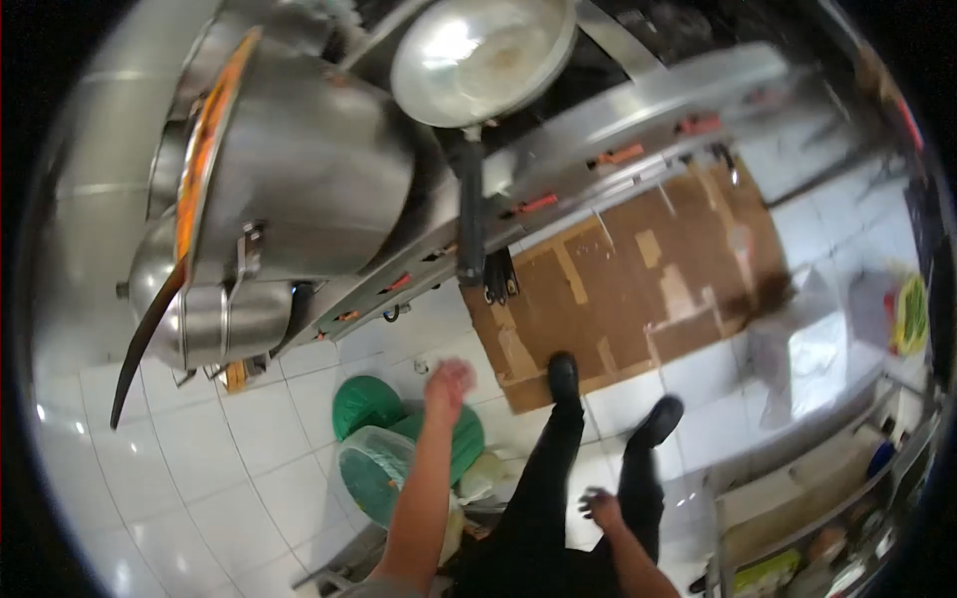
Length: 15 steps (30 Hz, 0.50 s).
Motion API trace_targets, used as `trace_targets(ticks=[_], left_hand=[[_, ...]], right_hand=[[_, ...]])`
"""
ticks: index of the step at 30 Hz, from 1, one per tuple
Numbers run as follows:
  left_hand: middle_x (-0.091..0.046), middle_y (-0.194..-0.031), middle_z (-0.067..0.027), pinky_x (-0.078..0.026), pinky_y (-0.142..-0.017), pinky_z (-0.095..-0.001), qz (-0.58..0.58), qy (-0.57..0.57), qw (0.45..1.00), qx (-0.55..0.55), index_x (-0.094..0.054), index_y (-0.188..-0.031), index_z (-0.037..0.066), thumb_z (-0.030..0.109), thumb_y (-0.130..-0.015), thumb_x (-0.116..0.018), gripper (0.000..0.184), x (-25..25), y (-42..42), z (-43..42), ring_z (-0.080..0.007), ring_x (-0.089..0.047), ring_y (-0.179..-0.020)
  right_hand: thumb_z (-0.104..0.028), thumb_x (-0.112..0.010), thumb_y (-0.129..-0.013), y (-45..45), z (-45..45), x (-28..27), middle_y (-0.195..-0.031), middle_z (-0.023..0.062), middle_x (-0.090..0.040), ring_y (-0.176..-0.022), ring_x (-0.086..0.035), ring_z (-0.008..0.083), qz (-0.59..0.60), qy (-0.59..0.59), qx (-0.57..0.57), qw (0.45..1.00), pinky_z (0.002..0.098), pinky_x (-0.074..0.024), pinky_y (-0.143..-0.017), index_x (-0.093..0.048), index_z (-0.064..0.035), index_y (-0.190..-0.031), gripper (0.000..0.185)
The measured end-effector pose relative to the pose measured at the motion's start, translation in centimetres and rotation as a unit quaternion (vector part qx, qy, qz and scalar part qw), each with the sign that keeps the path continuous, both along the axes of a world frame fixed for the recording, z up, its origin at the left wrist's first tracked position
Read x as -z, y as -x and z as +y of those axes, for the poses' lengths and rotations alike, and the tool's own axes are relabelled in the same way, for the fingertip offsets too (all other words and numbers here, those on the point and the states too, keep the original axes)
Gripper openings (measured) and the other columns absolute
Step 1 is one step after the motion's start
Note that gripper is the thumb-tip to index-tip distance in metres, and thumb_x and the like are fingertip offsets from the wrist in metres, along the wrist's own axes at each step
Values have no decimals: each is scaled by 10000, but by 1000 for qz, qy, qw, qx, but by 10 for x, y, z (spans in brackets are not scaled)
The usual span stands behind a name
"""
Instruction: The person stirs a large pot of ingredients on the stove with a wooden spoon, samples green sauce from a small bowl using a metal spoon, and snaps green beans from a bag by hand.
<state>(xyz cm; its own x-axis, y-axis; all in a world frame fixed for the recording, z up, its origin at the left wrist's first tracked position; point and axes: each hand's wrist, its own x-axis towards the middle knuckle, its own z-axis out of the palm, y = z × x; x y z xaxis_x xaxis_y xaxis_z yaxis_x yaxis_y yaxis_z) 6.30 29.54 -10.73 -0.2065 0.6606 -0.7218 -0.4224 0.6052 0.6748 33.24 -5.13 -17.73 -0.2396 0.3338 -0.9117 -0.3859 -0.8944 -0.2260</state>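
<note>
My left hand is stretched forward over the tiled floor, below the stove's front edge, with its fingers smeared by motion. No object shows clearly in it. My right hand hangs low beside my leg, loosely curled with fingers apart and nothing in it. Ahead of my left hand, a frying pan sits on the stove, its black handle jutting over the front edge. Left of that stands a large steel stockpot, holding something orange. A dark handle sticks out over its rim.
A smaller steel pot is beside the stockpot. Flattened cardboard covers the floor ahead of my feet. Green bins and a clear-lined container stand near my left arm. At right are a white bin and a cluttered shelf.
</note>
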Motion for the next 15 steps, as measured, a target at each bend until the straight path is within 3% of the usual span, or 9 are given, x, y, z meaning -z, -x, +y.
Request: trace_targets(ticks=[1, 2, 3, 5, 7, 11, 15], left_hand=[[-634, -928, -104, -509, -760, -397, 20, -90, 996, 17, -567, -981, 49, 271, -952, -462, 247, -1, 2, 34, -246, -610, -850], [-629, -924, -105, -500, -771, -397, -25, -108, 993, 35, -560, -972, 51, 282, -961, -448, 258, 0, 13, 67, -252, -603, -872], [-617, -950, -119, -494, -776, -407, -184, -56, 981, -26, -551, -951, 37, 302, -978, -405, 304, 17, 48, 102, -261, -593, -891], [-602, -968, -133, -492, -783, -415, 12, -71, 996, -54, -538, -918, 25, 324, -990, -366, 352, -14, 14, 143, -272, -586, -893], [-595, -980, -146, -489, -790, -423, 68, -80, 994, -36, -528, -901, 18, 326, -998, -329, 379, -20, 17, 170, -280, -585, -889], [-595, -991, -145, -485, -795, -426, 63, -72, 995, -21, -527, -895, 29, 305, -997, -321, 359, -18, 34, 186, -285, -584, -898], [-605, -968, -139, -479, -807, -410, -19, -67, 997, 27, -540, -880, 15, 266, -986, -322, 349, -11, 49, 197, -277, -581, -915]], right_hand=[[-102, -548, -893, 2, -6, 4, -979, 152, -656, -751, -663, 200, 20, 1, 23, 1000, 326, -546, -590, -502, 19, -1213, 345], [-95, -542, -895, 5, -9, 4, -986, 152, -653, -760, -659, 202, 41, 3, 48, 998, 328, -544, -603, -505, 15, -1213, 338], [-88, -519, -899, 7, -6, -3, -971, 140, -652, -774, -652, 200, 7, -9, 27, 1000, 322, -545, -614, -504, 5, -1221, 336], [-95, -509, -900, 5, 12, -25, -953, 124, -652, -780, -643, 188, -24, 6, 0, 1000, 307, -540, -625, -508, -1, -1226, 339], [-126, -529, -897, 4, 26, -39, -949, 120, -652, -768, -639, 175, -22, 36, 2, 999, 295, -530, -629, -518, 10, -1217, 348], [-173, -526, -910, 15, 28, -42, -950, 123, -653, -766, -637, 185, -7, 18, 26, 999, 292, -513, -622, -517, 30, -1208, 361], [-154, -498, -909, 12, 41, -49, -955, 118, -652, -761, -622, 167, 11, 41, 54, 998, 288, -499, -645, -525, 14, -1205, 342]])
